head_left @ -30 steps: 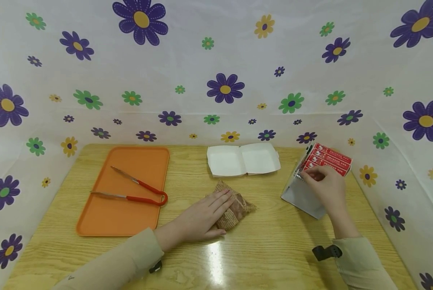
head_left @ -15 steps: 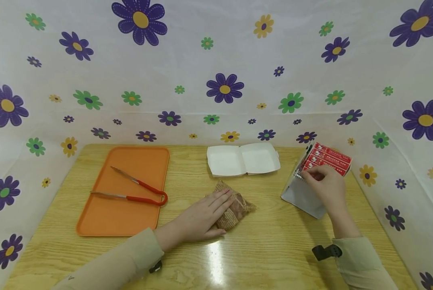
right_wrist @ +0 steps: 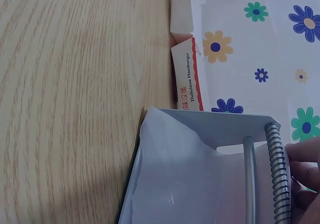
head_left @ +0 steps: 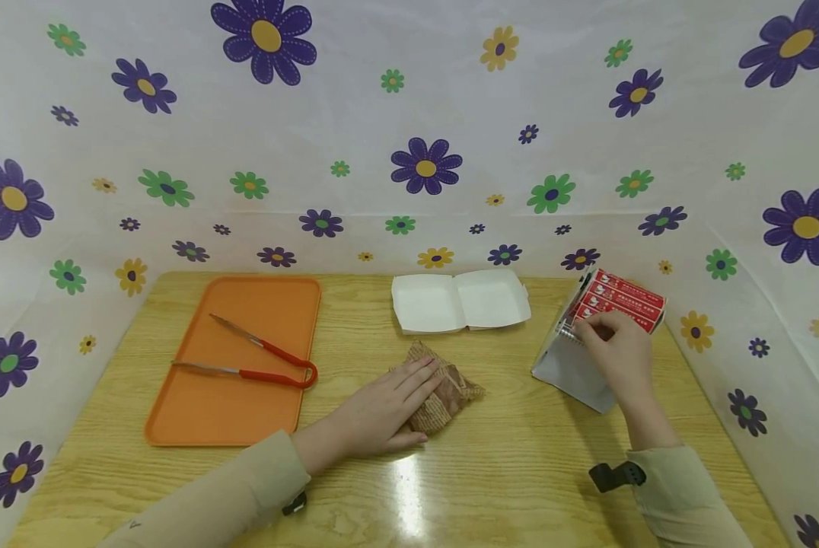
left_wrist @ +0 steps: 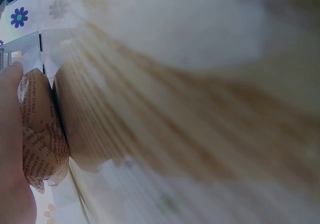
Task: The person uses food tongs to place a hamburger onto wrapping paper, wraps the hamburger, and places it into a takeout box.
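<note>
My left hand [head_left: 389, 411] rests flat, fingers extended, on a parcel wrapped in brown printed paper [head_left: 456, 388] in the middle of the table. In the left wrist view, the wrapped parcel [left_wrist: 42, 134] shows folds and dark lettering beside the hand [left_wrist: 12, 149]. At the right stands a grey metal label dispenser [head_left: 574, 373] with a strip of red labels [head_left: 622, 293] over its top. My right hand [head_left: 618, 354] pinches the label strip by its edge, thumb and forefinger together. In the right wrist view, the fingers [right_wrist: 305, 154] are next to the dispenser's spring-wound bar [right_wrist: 277, 174]; the pinched edge is mostly hidden.
An opened white burger box [head_left: 460, 302] lies at the back of the wooden table [head_left: 492, 487]. To the left, red-handled tongs [head_left: 272, 377] lie on an orange tray [head_left: 224, 418]. A flower-patterned sheet [head_left: 355, 114] hangs behind and along the sides.
My right thumb and forefinger have shifted very slightly to the right at the dispenser's front edge. The left hand and the wrapped parcel have stayed in place.
</note>
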`<state>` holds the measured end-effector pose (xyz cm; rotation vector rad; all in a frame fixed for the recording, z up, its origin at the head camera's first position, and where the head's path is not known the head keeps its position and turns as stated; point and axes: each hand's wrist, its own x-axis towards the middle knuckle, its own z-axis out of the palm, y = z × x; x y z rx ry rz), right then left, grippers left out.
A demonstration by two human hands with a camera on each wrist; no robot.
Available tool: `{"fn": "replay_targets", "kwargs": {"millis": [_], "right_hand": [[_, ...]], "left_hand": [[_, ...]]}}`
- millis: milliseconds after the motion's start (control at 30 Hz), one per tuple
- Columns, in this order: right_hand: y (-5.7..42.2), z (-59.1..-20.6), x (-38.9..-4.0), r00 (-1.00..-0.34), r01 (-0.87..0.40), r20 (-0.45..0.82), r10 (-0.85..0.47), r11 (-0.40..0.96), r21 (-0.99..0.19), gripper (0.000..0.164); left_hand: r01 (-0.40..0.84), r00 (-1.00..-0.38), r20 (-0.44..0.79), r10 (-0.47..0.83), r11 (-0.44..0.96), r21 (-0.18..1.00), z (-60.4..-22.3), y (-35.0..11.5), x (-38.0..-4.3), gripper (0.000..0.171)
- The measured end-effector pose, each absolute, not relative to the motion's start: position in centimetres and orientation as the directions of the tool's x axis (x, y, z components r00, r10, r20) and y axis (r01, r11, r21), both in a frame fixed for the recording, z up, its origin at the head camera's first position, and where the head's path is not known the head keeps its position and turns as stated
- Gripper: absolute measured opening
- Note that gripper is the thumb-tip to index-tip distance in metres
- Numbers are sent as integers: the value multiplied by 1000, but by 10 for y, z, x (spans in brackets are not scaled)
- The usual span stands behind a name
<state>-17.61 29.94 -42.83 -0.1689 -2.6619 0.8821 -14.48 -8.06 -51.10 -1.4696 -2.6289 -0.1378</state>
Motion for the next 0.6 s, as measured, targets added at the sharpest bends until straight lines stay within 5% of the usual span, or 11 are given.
{"fn": "replay_targets", "kwargs": {"millis": [600], "right_hand": [[309, -422, -171, -968, -87, 239, 69, 807, -584, 16]], "left_hand": [[853, -517, 159, 841, 522, 16, -512, -81, -145, 93]]}}
